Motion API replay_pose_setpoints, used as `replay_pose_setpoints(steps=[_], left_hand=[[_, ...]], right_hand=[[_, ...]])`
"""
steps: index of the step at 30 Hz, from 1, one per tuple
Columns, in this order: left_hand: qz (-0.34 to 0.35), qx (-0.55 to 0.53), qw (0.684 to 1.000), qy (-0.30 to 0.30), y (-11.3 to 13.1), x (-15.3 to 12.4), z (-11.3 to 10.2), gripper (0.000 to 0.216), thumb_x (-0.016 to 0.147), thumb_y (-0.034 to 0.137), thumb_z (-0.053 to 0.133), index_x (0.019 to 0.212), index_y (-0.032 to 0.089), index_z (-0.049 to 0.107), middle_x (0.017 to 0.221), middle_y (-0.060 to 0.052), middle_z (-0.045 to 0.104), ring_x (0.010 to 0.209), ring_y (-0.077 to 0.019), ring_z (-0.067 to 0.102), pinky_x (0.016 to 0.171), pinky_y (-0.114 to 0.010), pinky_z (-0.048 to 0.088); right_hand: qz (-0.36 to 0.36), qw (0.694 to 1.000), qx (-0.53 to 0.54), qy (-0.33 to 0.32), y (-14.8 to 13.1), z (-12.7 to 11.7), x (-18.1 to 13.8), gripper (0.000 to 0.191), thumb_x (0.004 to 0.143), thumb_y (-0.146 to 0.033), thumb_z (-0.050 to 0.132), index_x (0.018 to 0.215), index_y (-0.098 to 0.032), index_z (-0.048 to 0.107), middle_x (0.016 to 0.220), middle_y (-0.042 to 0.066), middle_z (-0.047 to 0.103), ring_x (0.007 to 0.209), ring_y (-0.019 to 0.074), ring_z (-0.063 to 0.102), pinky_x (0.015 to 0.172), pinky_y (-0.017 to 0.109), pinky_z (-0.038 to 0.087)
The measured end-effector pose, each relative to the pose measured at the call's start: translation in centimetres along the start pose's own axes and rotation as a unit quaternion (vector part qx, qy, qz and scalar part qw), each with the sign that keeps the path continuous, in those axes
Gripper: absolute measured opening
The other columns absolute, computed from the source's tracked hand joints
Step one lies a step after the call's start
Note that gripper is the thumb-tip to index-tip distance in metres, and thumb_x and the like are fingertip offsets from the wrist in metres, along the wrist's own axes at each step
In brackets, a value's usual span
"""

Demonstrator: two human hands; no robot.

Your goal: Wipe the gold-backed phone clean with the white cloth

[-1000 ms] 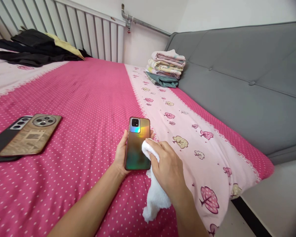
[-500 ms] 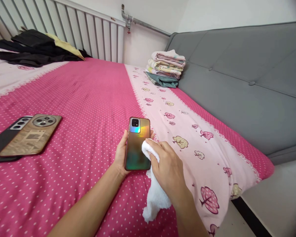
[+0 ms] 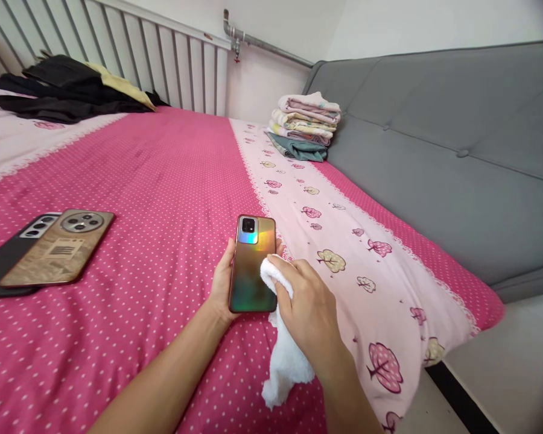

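Note:
A smartphone (image 3: 251, 277) with a shiny back shading from gold to green rests in my left hand (image 3: 221, 280), its camera block at the top left facing up. My left fingers wrap round its edges, and most of them are hidden beneath it. Pinched in my right hand (image 3: 310, 301) is a white cloth (image 3: 285, 367), whose folded top lies against the right side of the phone's back. The cloth's loose end hangs down below my right hand toward the bed.
Two more phones lie overlapped at the left: a tan one (image 3: 57, 247) partly on top of a black one (image 3: 0, 265). Folded clothes (image 3: 305, 126) are stacked by the grey headboard (image 3: 425, 144). Dark clothes (image 3: 67, 90) lie near the radiator (image 3: 163, 60). A pink dotted bedsheet (image 3: 172, 163) covers the bed.

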State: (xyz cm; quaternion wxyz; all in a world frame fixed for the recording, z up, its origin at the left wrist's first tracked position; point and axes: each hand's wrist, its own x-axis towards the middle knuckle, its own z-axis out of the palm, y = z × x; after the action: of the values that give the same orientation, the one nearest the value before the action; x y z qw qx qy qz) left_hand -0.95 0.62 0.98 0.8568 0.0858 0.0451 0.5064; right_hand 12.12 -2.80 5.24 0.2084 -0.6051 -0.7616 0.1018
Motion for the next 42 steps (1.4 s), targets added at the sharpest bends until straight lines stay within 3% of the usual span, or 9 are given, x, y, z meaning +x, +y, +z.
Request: replay_pose_setpoints(steps=[42], left_hand=[[-0.004,0.002,1.0,0.022,0.09,0.02,-0.17,0.072,0.086,0.058,0.034,0.134,0.005,0.04,0.116,-0.019,0.063,0.108,-0.0296,0.059,0.098,-0.043,0.039]], right_hand=[[-0.005,1.0,0.001,0.004,0.01,-0.03,0.11,0.042,0.086,-0.012,0.045,0.122,-0.032,0.055,0.095,0.002,0.058,0.091,0.0183,0.056,0.07,0.027,0.042]])
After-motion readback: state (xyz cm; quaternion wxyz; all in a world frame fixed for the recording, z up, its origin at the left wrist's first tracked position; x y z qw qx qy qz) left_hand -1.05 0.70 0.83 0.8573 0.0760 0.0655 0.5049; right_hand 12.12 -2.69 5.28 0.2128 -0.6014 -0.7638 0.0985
